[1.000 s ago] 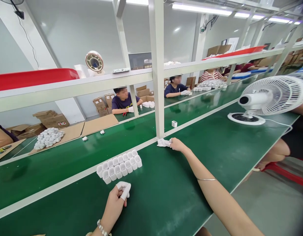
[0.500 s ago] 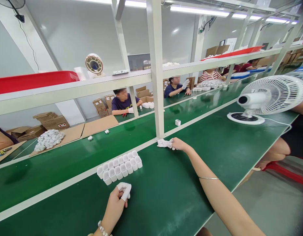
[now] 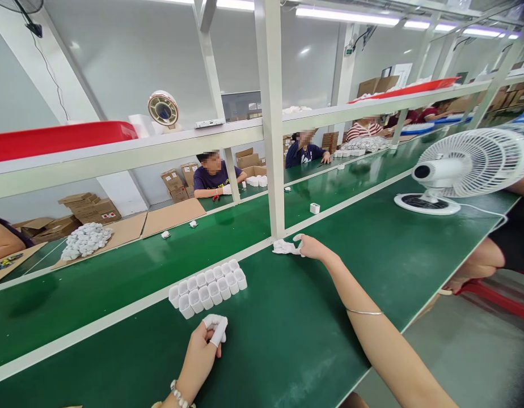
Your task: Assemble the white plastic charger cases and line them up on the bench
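Observation:
My left hand [image 3: 205, 341] is over the near part of the green table, its white-covered fingertips curled together. Whatever may be inside the curl is hidden. Just beyond it, small white open-topped cups [image 3: 208, 289] stand in two close rows. My right hand [image 3: 312, 247] reaches out to the foot of the white post, with white coverings on its fingertips too. Its fingers are parted at the end of a crumpled white cloth-like bundle [image 3: 284, 246], and the lower fingertips seem to touch it.
A green conveyor belt [image 3: 240, 226] runs beyond a pale rail, carrying a small white box-shaped part [image 3: 315, 208]. The white post [image 3: 274, 141] rises beside my right hand. To the right stands a white fan [image 3: 461, 164]. Co-workers sit across the belt.
The fingers of my right hand have spread apart at the white bundle, where they were closed on it. Parts on the belt have shifted right. My left hand has stayed in place.

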Tool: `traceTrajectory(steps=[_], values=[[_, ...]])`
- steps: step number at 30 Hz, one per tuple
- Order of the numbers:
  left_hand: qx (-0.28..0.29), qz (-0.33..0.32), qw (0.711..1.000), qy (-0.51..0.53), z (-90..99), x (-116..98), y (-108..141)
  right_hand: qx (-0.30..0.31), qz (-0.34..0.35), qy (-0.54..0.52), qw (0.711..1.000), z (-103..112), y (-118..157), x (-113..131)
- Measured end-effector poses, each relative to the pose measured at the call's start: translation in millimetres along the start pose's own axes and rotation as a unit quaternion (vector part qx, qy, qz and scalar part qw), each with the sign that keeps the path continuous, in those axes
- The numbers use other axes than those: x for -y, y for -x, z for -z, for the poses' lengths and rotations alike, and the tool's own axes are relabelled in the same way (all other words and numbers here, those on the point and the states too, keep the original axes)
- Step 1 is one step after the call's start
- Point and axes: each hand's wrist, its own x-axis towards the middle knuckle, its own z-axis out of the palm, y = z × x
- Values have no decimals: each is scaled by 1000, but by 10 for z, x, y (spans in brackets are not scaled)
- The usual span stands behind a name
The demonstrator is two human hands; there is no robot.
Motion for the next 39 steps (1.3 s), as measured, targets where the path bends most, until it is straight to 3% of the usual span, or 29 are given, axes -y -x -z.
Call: traceTrajectory(steps=[7,13,39], values=[[6,-8,1000,-21,14,50,-13,-64,11,153,986,-91,59,152],[11,-6,1000,-7,8,67,-17,-93,47,224,969,-97,42,159],[1,3,1000,0,-1,65,-16,-100,72,277,953,-50,35,145]])
